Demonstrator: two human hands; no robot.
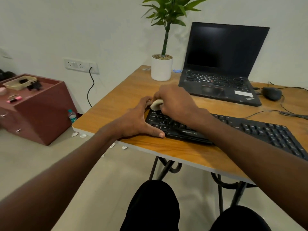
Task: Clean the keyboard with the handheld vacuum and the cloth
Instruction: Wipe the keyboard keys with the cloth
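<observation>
Wood-grain desk (133, 90) against a pale wall is your work surface, and you look to be in the wiping step: no handheld vacuum shows anywhere, so judge that part either done or waiting out of sight. Your right hand (175, 104) is curled down over a small pale wad, apparently the cloth (156, 104), and presses it onto the far left corner of the keyboard (250, 130). Your left hand (138, 120) lies spread flat just beside that same end, fingers fairly straight, thumb along the keyboard's near edge, holding nothing and seemingly bracing the board. Between your two hands sits the cloth, nearly touching your left fingertips. To the right of your right wrist, most of the keyboard runs on past your forearm. Beyond your right hand stand a laptop (221, 64) and, further left, a potted plant (161, 67). Your next move probably calls for dragging the cloth rightward along the key rows with steady light pressure while your left hand keeps the board from sliding.
</observation>
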